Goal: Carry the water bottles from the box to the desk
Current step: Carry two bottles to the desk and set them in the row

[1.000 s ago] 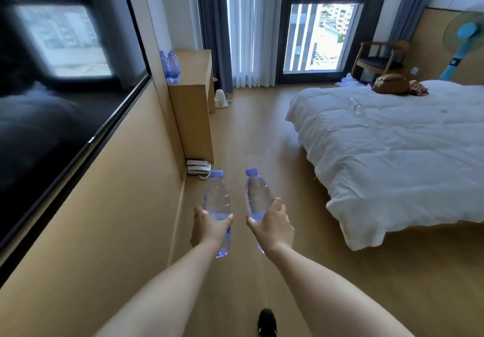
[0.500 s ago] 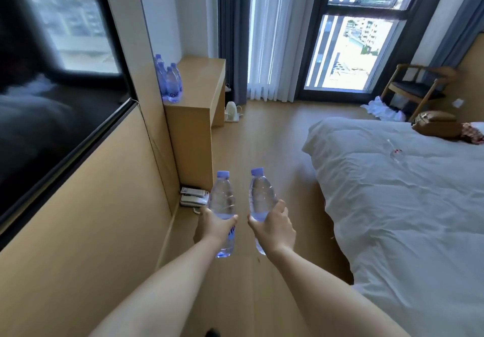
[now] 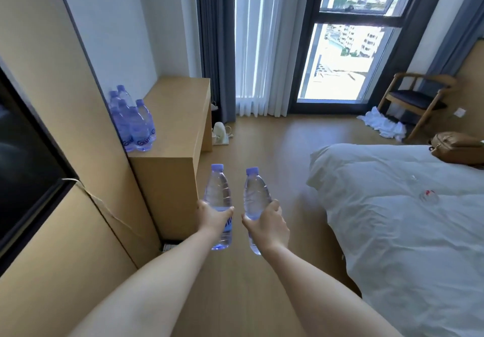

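Closer: desk (image 3: 180, 111) nearer than before.
Hands: left hand (image 3: 212, 214) and right hand (image 3: 267, 225) each grip a bottle.
Risk: arriving bottles could topple the standing bottles (image 3: 133, 121).

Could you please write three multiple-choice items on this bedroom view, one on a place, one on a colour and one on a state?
1. Where do the bottles already delivered stand?
A. on the bed
B. on the desk's near corner by the wall
C. on the chair

2. What colour are the caps of the two carried bottles?
A. red
B. green
C. blue

3. What is the state of the person's hands?
A. each holds one bottle
B. both hold one bottle together
C. both are free

Answers:
1 B, they cluster on the desk against the wall.
2 C, the left bottle and right bottle have blue caps.
3 A, the left hand and right hand each wrap one bottle.
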Available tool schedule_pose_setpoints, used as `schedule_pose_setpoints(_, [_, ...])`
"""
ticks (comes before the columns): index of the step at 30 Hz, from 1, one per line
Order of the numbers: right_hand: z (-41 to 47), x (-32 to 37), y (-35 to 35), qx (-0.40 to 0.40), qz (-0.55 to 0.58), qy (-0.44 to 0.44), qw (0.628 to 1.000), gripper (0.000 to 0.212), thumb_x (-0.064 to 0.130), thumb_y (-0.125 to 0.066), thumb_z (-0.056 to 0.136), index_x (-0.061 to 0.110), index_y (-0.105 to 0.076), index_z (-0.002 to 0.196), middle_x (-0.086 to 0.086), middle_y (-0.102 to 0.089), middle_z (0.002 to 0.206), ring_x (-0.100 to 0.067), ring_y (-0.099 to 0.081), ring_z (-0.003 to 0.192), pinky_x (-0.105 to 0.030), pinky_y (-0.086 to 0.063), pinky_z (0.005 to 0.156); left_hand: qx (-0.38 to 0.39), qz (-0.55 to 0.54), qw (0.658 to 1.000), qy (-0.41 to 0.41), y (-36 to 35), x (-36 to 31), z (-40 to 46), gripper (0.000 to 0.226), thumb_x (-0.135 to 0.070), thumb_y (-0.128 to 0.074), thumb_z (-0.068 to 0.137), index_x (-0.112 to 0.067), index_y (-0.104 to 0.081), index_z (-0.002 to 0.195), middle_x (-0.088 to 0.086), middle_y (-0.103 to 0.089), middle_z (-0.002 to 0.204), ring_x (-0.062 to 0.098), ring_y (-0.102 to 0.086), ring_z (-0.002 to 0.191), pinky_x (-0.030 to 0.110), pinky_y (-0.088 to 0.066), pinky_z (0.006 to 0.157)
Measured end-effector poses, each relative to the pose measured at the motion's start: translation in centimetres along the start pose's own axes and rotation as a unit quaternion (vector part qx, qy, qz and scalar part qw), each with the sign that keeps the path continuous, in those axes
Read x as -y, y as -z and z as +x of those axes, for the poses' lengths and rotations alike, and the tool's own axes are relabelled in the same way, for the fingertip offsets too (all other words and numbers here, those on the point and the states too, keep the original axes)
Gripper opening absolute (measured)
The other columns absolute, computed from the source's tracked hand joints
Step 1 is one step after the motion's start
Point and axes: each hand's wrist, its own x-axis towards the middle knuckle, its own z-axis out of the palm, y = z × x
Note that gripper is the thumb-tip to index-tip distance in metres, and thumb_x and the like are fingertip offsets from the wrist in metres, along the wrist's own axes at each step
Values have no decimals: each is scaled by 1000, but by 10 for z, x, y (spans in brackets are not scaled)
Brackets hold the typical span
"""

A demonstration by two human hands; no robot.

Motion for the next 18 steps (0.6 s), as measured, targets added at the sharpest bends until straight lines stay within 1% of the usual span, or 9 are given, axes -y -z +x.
schedule_pose_setpoints(2, [45, 12, -6, -3, 5, 4, 1000, 71, 57, -62, 80, 10, -35, 125, -6, -52, 127, -28, -58, 112, -36, -45, 81, 4, 10, 1000, -7, -13, -17, 37, 63, -29, -79, 75, -2, -40, 115, 16, -57, 114, 31, -59, 102, 34, -46, 79])
schedule_pose_setpoints(6, [137, 26, -25, 2, 5, 15, 1000, 73, 58, -62, 79, 10, -35, 127, -4, -51, 126, -28, -59, 110, -36, -45, 80, 8, 27, 1000, 6, -46, -40, 115, 66, -34, -80, 73, -6, -39, 116, 12, -58, 112, 31, -60, 100, 39, -52, 87])
schedule_pose_setpoints(10, [243, 40, -42, 14, -4, 45, 999, 73, 58, -61, 79, 12, -33, 128, -1, -50, 127, -25, -58, 111, -33, -42, 75, 0, 30, 999, 29, -78, -72, 196, 65, -40, -78, 72, -12, -38, 114, 6, -59, 105, 27, -61, 92, 39, -53, 83])
schedule_pose_setpoints(12, [294, 55, -44, 29, -16, 66, 997, 72, 58, -61, 79, 13, -33, 128, -1, -51, 126, -24, -58, 110, -32, -40, 73, -10, 19, 999, 39, -88, -94, 236, 63, -40, -78, 73, -14, -37, 113, 5, -59, 104, 27, -61, 92, 38, -53, 83])
schedule_pose_setpoints(15, [361, 86, -46, 54, -9, 112, 992, 69, 58, -62, 76, 15, -35, 124, 1, -53, 120, -24, -59, 104, -31, -40, 70, -32, -15, 998, 55, -96, -127, 292, 61, -40, -76, 72, -16, -36, 112, 4, -59, 105, 25, -59, 92, 36, -50, 80])
schedule_pose_setpoints(18, [414, 126, -52, 85, 4, 133, 987, 65, 59, -63, 75, 17, -36, 117, 3, -53, 113, -23, -60, 99, -31, -40, 69, -49, -49, 994, 79, -95, -151, 343, 62, -41, -75, 74, -14, -35, 113, 2, -57, 100, 24, -58, 91, 34, -48, 79])
